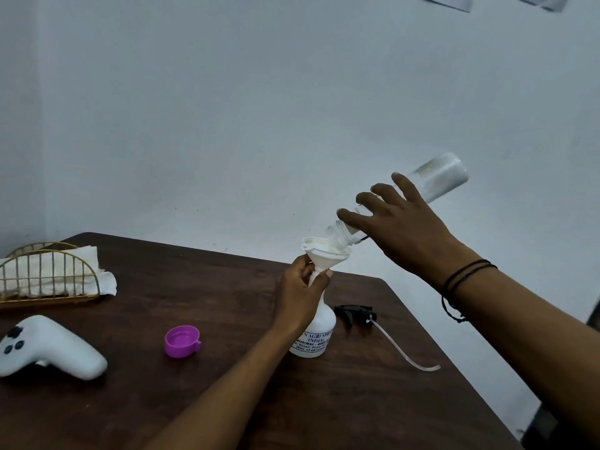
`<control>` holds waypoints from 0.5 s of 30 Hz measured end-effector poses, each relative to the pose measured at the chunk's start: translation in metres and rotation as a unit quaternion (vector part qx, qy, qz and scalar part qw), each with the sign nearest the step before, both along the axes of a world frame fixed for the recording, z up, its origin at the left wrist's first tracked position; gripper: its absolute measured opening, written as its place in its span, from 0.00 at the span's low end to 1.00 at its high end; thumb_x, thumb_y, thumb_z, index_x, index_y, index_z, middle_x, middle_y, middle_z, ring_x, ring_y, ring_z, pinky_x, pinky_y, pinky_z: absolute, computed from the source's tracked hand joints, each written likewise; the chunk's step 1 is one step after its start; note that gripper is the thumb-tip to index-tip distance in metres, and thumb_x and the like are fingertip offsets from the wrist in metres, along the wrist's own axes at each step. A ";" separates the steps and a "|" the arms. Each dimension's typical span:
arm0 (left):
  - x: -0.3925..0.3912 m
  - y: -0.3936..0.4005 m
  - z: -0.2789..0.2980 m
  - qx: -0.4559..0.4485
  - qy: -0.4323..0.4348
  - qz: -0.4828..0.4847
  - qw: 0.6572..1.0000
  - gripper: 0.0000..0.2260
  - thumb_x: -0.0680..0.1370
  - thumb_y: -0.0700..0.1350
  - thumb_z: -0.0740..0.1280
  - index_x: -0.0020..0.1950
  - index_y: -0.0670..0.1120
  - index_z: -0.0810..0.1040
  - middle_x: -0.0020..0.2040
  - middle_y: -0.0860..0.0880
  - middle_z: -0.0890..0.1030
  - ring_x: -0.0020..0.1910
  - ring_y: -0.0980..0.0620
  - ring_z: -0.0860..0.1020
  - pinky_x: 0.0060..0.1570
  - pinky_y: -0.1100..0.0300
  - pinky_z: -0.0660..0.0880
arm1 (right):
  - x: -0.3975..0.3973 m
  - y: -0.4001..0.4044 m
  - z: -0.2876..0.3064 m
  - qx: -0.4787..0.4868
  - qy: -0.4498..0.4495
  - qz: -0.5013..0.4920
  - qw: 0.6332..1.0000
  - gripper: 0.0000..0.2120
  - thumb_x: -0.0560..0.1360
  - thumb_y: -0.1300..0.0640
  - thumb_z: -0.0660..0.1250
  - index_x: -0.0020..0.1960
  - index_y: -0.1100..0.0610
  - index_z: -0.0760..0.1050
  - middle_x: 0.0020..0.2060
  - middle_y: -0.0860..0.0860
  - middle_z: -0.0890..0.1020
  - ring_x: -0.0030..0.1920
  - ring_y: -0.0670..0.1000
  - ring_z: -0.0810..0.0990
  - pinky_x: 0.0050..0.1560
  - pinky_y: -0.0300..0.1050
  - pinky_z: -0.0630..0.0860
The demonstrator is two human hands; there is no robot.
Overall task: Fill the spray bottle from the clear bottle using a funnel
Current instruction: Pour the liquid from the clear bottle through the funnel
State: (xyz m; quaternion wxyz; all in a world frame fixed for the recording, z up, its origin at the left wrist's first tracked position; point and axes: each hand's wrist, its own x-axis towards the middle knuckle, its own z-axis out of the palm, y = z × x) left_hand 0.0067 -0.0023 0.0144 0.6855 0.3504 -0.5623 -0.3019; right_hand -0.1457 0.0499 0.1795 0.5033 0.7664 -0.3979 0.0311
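From the head camera we see the spray bottle (316,332) standing upright on the dark wooden table (227,319), and we place everything else from it. A white funnel (324,254) sits in its neck. Our left hand (302,293) wraps around that neck, thumb and fingertips pinching the funnel's stem. Above and to the right of the spray bottle, our right hand (396,228) holds the clear bottle (435,180) tilted steeply, mouth down at the funnel's rim, base raised toward the wall. The right fingers are spread across the clear bottle's side, curled over it. We cannot tell whether liquid is flowing.

Just right of the spray bottle, the black trigger head (354,311) lies on the table with its pale dip tube (402,352) trailing toward the table edge. Left of the spray bottle lies a purple cap (181,341), open side up. Farther left rests a white handheld controller (48,347), and beyond it a gold wire holder (42,274) with white napkins (97,277).
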 end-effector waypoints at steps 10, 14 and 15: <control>0.000 -0.001 -0.001 -0.001 0.010 -0.006 1.000 0.12 0.77 0.45 0.72 0.58 0.57 0.77 0.51 0.63 0.83 0.51 0.67 0.82 0.45 0.73 0.76 | -0.003 0.003 -0.006 0.001 -0.035 -0.006 0.999 0.34 0.74 0.70 0.56 0.76 0.49 0.61 0.70 0.56 0.71 0.70 0.62 0.67 0.75 0.63 0.48; 0.000 -0.001 -0.002 0.005 0.003 -0.005 1.000 0.12 0.77 0.45 0.73 0.59 0.56 0.78 0.51 0.63 0.83 0.52 0.67 0.82 0.45 0.74 0.76 | -0.004 0.003 -0.006 -0.004 -0.040 -0.003 0.999 0.33 0.74 0.70 0.57 0.76 0.49 0.62 0.69 0.56 0.71 0.70 0.62 0.67 0.74 0.63 0.49; 0.000 -0.001 -0.002 0.007 0.000 -0.003 1.000 0.12 0.77 0.45 0.73 0.59 0.56 0.78 0.51 0.63 0.83 0.52 0.66 0.82 0.45 0.73 0.76 | -0.004 0.003 -0.006 -0.007 -0.046 -0.004 0.999 0.34 0.73 0.70 0.57 0.76 0.49 0.63 0.69 0.56 0.72 0.69 0.62 0.68 0.74 0.62 0.49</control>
